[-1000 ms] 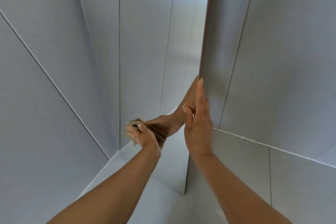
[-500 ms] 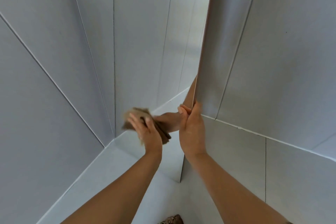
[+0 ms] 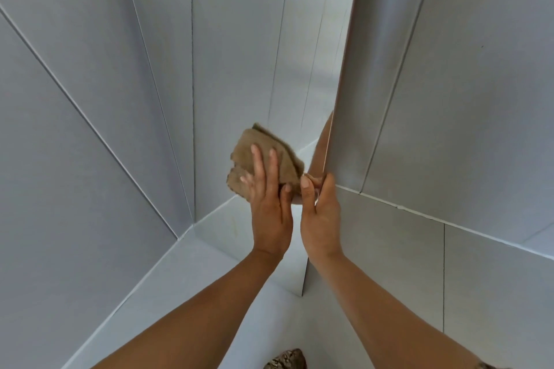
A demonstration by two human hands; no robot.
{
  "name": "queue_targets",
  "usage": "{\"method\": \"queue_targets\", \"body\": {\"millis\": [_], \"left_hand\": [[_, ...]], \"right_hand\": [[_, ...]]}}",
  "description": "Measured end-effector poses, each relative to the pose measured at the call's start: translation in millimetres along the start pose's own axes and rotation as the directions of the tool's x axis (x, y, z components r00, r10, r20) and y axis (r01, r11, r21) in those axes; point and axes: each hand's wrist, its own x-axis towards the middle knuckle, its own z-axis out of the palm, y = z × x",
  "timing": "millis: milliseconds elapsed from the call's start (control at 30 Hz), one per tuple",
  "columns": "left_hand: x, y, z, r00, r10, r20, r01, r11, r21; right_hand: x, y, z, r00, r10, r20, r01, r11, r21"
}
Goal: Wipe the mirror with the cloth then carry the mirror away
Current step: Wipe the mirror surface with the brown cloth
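Note:
A tall frameless mirror stands on the floor, seen almost edge-on, its glass facing left and reflecting grey tiles. A brown folded cloth lies flat against the lower glass. My left hand presses on it with fingers spread over the cloth and the thumb tucked at its lower edge. My right hand grips the mirror's right edge just beside the cloth, thumb on the glass side. A reflection of my arm shows in the glass above that thumb.
Grey tiled walls close in on the left and on the right behind the mirror. Pale floor tiles run under my arms. A patterned shoe tip shows at the bottom edge.
My left hand has swept the cloth up and to the right across the glass, fingers now flatter. My right hand has slid lower on the mirror's edge and closed around it.

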Motion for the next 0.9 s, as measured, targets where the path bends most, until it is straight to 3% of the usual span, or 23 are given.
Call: {"method": "queue_targets", "body": {"millis": [100, 167, 233, 400, 467, 533, 567, 633, 667, 700, 800, 867, 900], "left_hand": [[-13, -18, 3, 0.942, -0.321, -0.102, 0.307, 0.943, -0.131], [-5, -31, -2, 0.884, -0.428, -0.185, 0.399, 0.9, -0.178], [17, -44, -15, 0.86, -0.439, -0.258, 0.401, 0.896, -0.188], [74, -71, -37, 0.922, -0.212, -0.325, 0.193, 0.977, -0.089], [66, -84, -32, 0.882, -0.306, -0.358, 0.279, 0.952, -0.128], [42, -102, -27, 0.763, -0.534, -0.364, 0.447, 0.843, -0.301], [29, -112, -25, 0.667, -0.674, -0.317, 0.536, 0.73, -0.425], [7, -120, -21, 0.386, -0.919, -0.084, 0.691, 0.348, -0.633], [2, -120, -17, 0.267, -0.964, 0.016, 0.731, 0.192, -0.654], [-3, -119, -13, 0.196, -0.978, 0.075, 0.75, 0.1, -0.654], [-16, -113, -2, -0.012, -0.995, 0.102, 0.78, -0.073, -0.622], [-19, -101, 0, -0.202, -0.955, 0.219, 0.759, -0.294, -0.581], [-16, -93, 1, -0.236, -0.934, 0.268, 0.747, -0.35, -0.565]], "right_hand": [[0, 1, 1, 1.0, -0.013, -0.024, 0.011, 0.998, -0.061], [0, 4, 4, 0.999, -0.015, -0.039, 0.011, 0.995, -0.095], [1, 6, 6, 0.999, -0.014, -0.049, 0.009, 0.995, -0.097], [2, 13, 9, 0.998, 0.001, -0.057, -0.007, 0.994, -0.107], [2, 13, 9, 0.998, 0.004, -0.058, -0.01, 0.994, -0.108], [1, 12, 10, 0.998, -0.004, -0.058, -0.002, 0.995, -0.104], [0, 12, 12, 0.998, -0.008, -0.056, 0.003, 0.995, -0.099], [-1, 11, 12, 0.998, -0.019, -0.057, 0.013, 0.995, -0.099], [0, 11, 11, 0.998, -0.024, -0.06, 0.018, 0.995, -0.1], [0, 11, 10, 0.998, -0.03, -0.059, 0.024, 0.995, -0.101], [1, 11, 8, 0.998, -0.033, -0.052, 0.027, 0.994, -0.107], [1, 11, 7, 0.999, -0.014, -0.039, 0.011, 0.997, -0.075], [1, 10, 7, 0.999, -0.009, -0.039, 0.007, 0.998, -0.065]]}}
